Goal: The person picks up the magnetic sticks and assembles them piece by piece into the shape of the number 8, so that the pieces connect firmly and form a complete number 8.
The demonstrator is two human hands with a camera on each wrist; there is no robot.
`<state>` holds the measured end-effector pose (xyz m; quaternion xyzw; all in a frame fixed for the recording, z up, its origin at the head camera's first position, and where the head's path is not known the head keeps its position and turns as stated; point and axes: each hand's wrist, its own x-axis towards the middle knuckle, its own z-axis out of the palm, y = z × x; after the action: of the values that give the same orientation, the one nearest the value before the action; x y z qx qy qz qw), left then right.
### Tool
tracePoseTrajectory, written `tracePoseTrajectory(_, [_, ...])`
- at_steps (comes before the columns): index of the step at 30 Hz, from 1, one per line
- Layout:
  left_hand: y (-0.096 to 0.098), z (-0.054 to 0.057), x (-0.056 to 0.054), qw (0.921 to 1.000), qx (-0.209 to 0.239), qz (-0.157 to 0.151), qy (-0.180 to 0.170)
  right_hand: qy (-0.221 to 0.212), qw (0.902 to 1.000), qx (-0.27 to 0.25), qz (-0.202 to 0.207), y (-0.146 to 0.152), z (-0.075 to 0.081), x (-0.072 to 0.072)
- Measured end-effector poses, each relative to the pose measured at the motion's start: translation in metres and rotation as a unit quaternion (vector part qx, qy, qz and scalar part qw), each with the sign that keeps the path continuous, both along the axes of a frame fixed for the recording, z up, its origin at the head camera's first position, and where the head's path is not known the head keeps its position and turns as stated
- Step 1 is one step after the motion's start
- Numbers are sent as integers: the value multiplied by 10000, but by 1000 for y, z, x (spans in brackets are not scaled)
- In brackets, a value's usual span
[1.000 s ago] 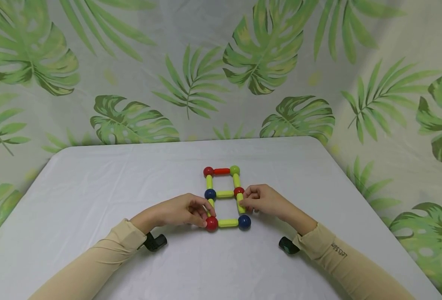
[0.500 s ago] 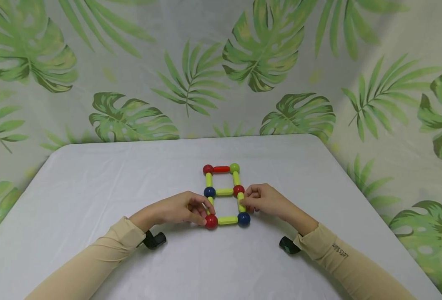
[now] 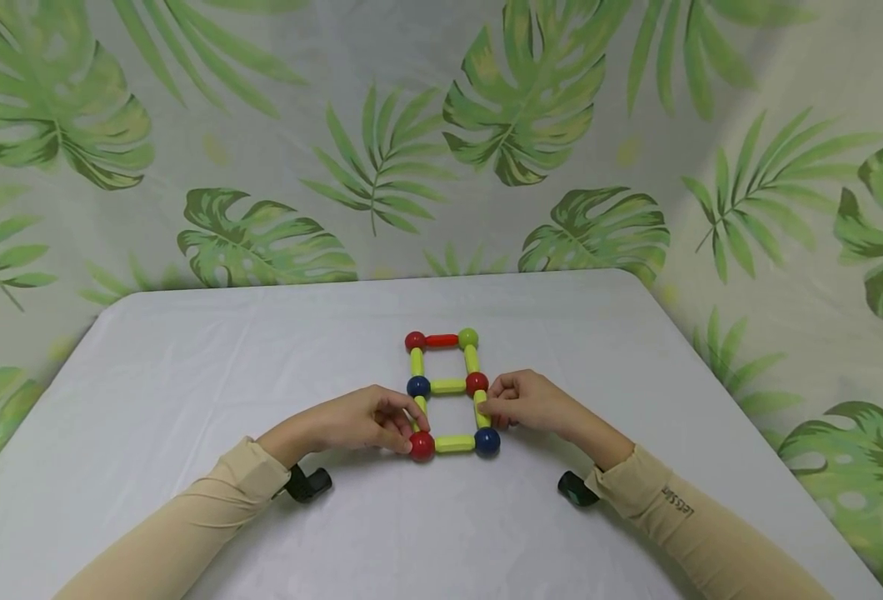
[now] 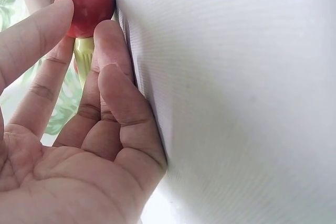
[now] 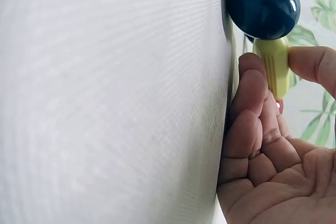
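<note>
Magnetic balls and rods lie joined as a two-cell ladder shape on the table. My left hand pinches the red ball at the near left corner; in the left wrist view its thumb presses this red ball and curled fingers lie against its other side. My right hand pinches the yellow-green rod on the near right side. That rod meets the dark blue ball in the right wrist view. A yellow-green rod links the two near balls. The left side rod is partly hidden by fingers.
Farther back in the frame are a blue ball, a red ball, a dark red ball and a green ball, with a red rod at the far end. A white cloth covers the table; a leaf-print curtain hangs behind.
The right side rod, earlier tilted and apart from the near blue ball, now meets it, and my right hand still holds it. My left hand has stayed at the red ball.
</note>
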<state>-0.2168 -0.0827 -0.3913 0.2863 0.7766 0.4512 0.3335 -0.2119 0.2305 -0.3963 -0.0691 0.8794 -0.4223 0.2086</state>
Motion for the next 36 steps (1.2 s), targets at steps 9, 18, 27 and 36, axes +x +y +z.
tracePoseTrajectory(9, [-2,0,-1,10000,23,7,-29,155,9995,226,134,-3,2,0])
tracePoseTrajectory(18, [-2,1,0,9999,64,21,-80,150,9992,332,146,-3,3,-3])
tracePoseTrajectory(27, [-1,2,-2,10000,64,20,-44,103,9990,400,191,-2,7,-3])
tracePoseTrajectory(36, [-6,3,-2,9991,29,65,421,-22,9992,385,96,7,8,-3])
